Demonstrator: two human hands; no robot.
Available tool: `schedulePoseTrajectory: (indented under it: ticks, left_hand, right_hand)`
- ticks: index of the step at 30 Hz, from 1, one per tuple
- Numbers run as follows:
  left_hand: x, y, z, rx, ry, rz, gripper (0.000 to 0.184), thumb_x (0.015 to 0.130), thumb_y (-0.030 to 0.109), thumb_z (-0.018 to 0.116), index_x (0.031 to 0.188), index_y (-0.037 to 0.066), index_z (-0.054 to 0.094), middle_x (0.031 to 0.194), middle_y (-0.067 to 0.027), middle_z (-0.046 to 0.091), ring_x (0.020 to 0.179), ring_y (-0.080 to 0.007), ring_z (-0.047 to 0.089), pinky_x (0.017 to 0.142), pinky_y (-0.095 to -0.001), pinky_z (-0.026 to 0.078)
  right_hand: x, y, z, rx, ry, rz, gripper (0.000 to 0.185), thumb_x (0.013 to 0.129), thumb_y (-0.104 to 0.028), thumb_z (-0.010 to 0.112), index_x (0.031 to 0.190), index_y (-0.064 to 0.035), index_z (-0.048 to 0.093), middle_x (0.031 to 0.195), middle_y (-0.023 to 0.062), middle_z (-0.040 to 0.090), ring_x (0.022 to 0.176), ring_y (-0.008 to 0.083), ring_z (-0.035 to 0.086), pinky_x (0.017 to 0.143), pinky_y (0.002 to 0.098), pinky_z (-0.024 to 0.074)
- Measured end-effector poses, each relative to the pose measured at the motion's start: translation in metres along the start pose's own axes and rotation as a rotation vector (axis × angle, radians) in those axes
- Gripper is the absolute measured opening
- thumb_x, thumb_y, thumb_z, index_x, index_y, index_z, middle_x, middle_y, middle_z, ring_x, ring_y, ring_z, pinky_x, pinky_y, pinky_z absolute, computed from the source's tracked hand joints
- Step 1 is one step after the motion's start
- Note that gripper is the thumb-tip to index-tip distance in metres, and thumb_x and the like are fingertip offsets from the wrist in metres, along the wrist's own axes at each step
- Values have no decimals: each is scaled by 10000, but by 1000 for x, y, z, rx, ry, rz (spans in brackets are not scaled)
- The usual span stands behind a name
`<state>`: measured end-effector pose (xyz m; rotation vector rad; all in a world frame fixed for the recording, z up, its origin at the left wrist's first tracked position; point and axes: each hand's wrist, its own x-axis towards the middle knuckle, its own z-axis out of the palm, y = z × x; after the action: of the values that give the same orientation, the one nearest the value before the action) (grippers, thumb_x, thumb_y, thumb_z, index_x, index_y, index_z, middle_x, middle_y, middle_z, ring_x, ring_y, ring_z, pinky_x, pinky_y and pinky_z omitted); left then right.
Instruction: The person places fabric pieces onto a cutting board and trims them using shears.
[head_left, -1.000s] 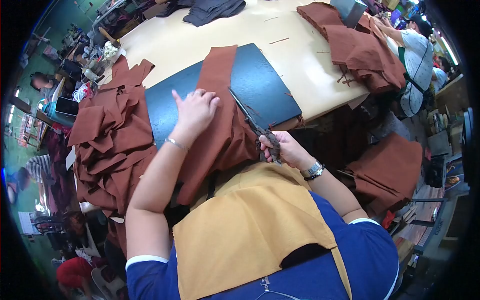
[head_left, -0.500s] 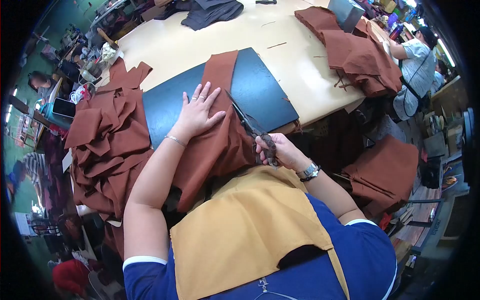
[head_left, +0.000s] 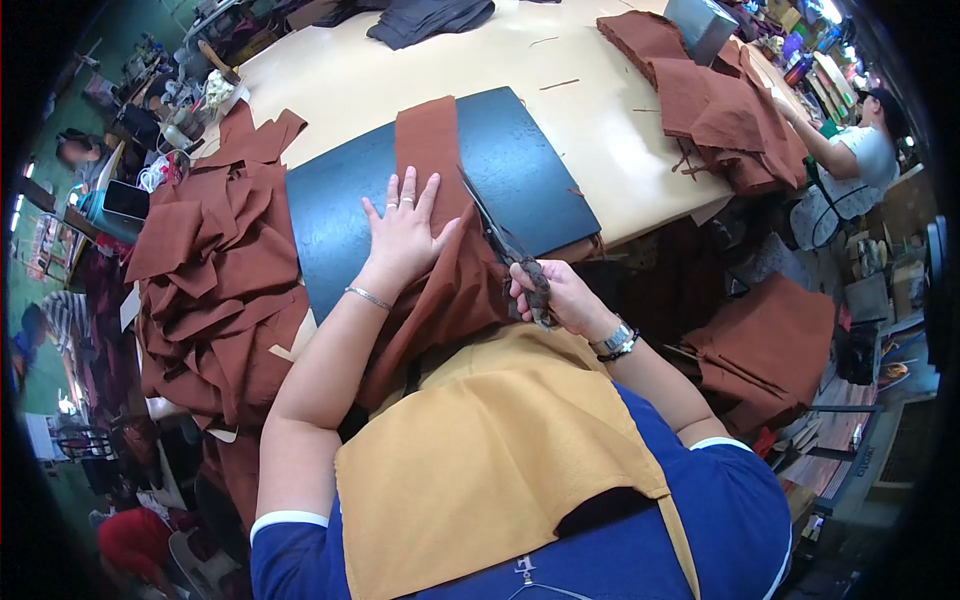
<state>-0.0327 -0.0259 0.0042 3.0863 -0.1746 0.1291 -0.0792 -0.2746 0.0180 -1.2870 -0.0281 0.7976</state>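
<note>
My left hand (head_left: pixel 405 230) lies flat with fingers spread on a strip of rust-brown fabric (head_left: pixel 428 140), which crosses a dark board (head_left: pixel 345 190) and hangs in folds over the table edge. In my right hand (head_left: pixel 565 298) are large scissors (head_left: pixel 495 228) with dark, wrapped-looking handles. Their blades point up and left, lying along the right edge of the fabric. How far apart the blades are, I cannot tell. Left of the board is a heap of loose rust-brown fabric pieces (head_left: pixel 220 290).
Stacked rust-brown fabric (head_left: pixel 730 125) lies at the table's (head_left: pixel 540 50) right side, with a grey metal block (head_left: pixel 700 28) on it. Another stack (head_left: pixel 765 345) sits lower right. Dark cloth (head_left: pixel 430 20) is at the back. A co-worker (head_left: pixel 850 160) sits at the far right.
My left hand has shifted slightly right and down over the fabric, whose upper strip now lies a little further left. The scissors stay in my right hand. The co-worker's arm has stretched forward.
</note>
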Motion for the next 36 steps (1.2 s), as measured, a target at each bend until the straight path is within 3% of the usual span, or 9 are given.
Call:
schedulePoseTrajectory:
  ticks: [9,12,15,18,21,22,23,25,36]
  left_hand:
    - [-10,16,-2,8,-2,-71,736,902,600,407,1488,175,273,1550,-175,191,1433,-373,158,1046,-718,105]
    - [-13,17,5,-3,113,-39,695,921,572,395,1465,146,326,1531,-178,247,1425,-366,195,1047,-717,109]
    - [-6,13,-7,-61,106,-16,605,935,508,420,1384,104,442,1476,-177,353,1395,-355,272,1044,-717,132]
    - [16,4,-49,-233,-164,-27,503,936,450,459,1259,74,539,1406,-170,441,1360,-344,335,1041,-709,168]
    - [34,-5,-34,-161,-30,36,453,920,428,501,1217,89,544,1392,-155,450,1345,-338,352,1038,-696,202]
    - [32,-7,-9,-119,122,50,501,916,450,497,1273,99,501,1450,-155,385,1376,-337,305,1051,-686,196]
    - [28,-1,-4,-171,95,-1,592,917,489,468,1372,113,423,1506,-152,302,1406,-337,249,1059,-690,170]
    - [27,-1,3,-141,71,-22,657,922,524,427,1437,122,355,1534,-152,250,1426,-337,205,1060,-699,145]
    - [7,15,7,-47,38,-61,688,931,564,387,1477,156,289,1544,-141,231,1433,-327,189,1042,-719,137]
  right_hand:
    - [1,10,3,56,30,-58,342,890,-390,658,792,-67,598,654,6,598,570,74,577,542,216,486]
    - [0,12,5,69,36,-69,326,892,-369,661,793,-65,598,654,4,598,574,72,581,544,217,495]
    - [-2,11,6,61,43,-68,326,895,-368,658,796,-63,599,654,3,597,571,71,581,545,217,497]
    - [-3,10,5,46,46,-46,329,897,-372,655,798,-63,600,652,4,596,566,72,579,545,218,496]
    - [-1,9,4,35,45,-42,329,897,-373,654,797,-64,600,649,7,595,560,77,577,540,219,490]
    - [-1,10,4,33,47,-44,329,897,-372,654,796,-64,599,648,8,595,558,79,576,537,219,486]
    - [-1,11,4,43,38,-43,312,931,-352,607,798,-70,600,652,8,605,528,82,571,508,208,463]
    - [-4,5,4,6,46,-16,346,906,-390,635,787,-68,595,649,8,596,555,85,574,538,215,474]
    - [1,6,10,44,75,-31,332,905,-391,637,791,-81,594,647,-10,589,564,70,574,545,218,478]
